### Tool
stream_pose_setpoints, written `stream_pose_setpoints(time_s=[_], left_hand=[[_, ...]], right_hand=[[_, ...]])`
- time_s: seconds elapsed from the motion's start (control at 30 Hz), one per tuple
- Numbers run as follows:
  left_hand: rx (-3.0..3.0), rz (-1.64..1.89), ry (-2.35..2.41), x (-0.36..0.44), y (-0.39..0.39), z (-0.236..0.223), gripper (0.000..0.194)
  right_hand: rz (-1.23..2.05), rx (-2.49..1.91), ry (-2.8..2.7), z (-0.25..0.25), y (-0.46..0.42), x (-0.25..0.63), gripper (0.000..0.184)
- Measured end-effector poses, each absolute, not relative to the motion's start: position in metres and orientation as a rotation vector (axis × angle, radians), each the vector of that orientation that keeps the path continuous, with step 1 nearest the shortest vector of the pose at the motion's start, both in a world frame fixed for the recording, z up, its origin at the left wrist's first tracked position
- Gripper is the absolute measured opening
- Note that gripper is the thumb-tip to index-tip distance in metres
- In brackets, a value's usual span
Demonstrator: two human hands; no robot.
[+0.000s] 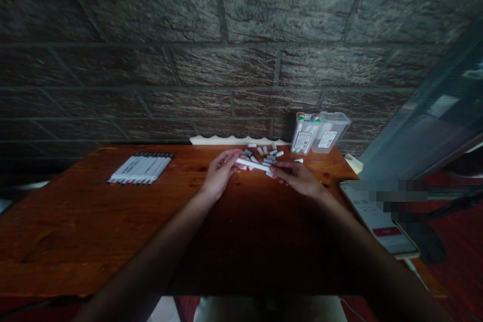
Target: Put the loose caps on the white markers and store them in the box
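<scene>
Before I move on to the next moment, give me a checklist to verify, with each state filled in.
1. Left hand and right hand both on the white marker: ok.
2. Marker row lying side by side: ok.
3. Clear containers upright: ok.
4. Loose caps well away from the hands: not ok, they lie close by.
5. Phone well inside the table's edge: not ok, it is at the right edge.
6. Held marker's tip covered: cannot tell.
</scene>
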State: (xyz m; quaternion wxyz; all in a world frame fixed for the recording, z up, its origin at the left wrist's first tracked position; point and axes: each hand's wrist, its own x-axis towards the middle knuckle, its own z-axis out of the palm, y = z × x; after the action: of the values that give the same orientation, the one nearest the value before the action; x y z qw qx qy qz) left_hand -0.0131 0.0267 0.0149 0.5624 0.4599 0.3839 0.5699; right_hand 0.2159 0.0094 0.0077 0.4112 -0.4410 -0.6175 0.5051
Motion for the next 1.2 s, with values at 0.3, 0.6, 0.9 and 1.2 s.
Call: stream_pose_setpoints(time_s=[0.3, 0.6, 0.9, 1.2], left_hand=[[0.910, 1.309, 0.749, -0.005, 0.024, 0.014, 0.029], [0.687, 1.512, 0.805, -0.028, 0.040, 0.020, 0.012], [0.693, 1.371, 0.819, -0.013, 0.031, 0.016, 0.007], [0.600, 1.359, 0.804, -0.011, 0.032, 0.014, 0.005]], right_hand=[[0.731, -1.040, -1.994, 0.004, -0.008, 0.195, 0.025], [0.527, -1.187, -1.972, 0.007, -0.008, 0.195, 0.029], [0.495, -1.161, -1.919, 0.015, -0.011, 0.195, 0.026], [0.449, -1.111, -1.953, 0.014, -0.011, 0.193, 0.020]])
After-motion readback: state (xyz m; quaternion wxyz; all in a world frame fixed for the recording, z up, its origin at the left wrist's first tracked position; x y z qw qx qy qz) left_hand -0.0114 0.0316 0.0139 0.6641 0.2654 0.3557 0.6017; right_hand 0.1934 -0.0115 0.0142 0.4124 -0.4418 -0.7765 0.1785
